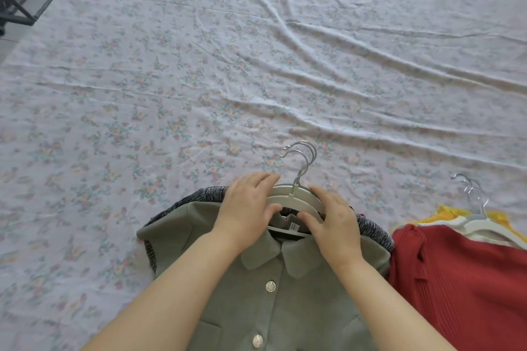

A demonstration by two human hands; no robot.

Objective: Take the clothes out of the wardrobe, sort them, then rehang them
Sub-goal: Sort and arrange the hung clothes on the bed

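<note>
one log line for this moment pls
left hand: grips stacked white plastic hangers | right hand: grips same hangers | under hangers: grey-green buttoned collared top | surface: floral bedsheet

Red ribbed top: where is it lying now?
The red ribbed top lies at the head view's lower right on the floral sheet, right of the green buttoned top, a yellow garment beyond it.

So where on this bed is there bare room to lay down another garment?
The floral sheet lies bare beyond the hangers and left of the green jacket. Crowded at near right: the red garment lies against the jacket pile.
</note>
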